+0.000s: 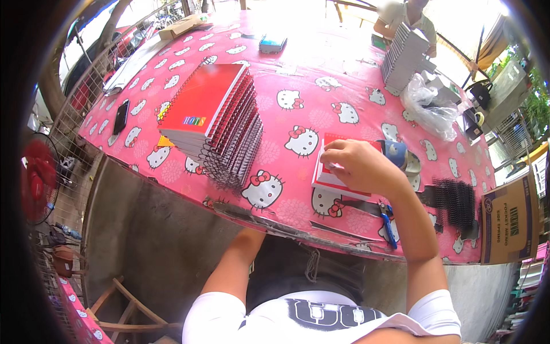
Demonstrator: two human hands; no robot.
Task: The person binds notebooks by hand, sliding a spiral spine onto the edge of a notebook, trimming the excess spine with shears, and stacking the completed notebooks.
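My right hand (356, 165) rests over a red-covered notebook (332, 179) with white page edges, near the table's front edge. Its fingers are bent and pinched together at the notebook's left side; a small pale bit shows at the fingertips, too small to name. My left forearm (243, 247) reaches down to the table's front edge, and the hand beyond it is hidden beneath. To the left stands a tall stack of red spiral-bound notebooks (209, 97), their black wire coils facing right. Scissors with blue handles (389, 226) lie just below the right wrist.
Black binding coils (455, 203) lie at the right, beside a cardboard box (507, 221). Farther back are a clear plastic bag (429, 109) and a stack of pale books (404, 57), with a person (421, 23) behind. A phone (121, 117) lies at the far left.
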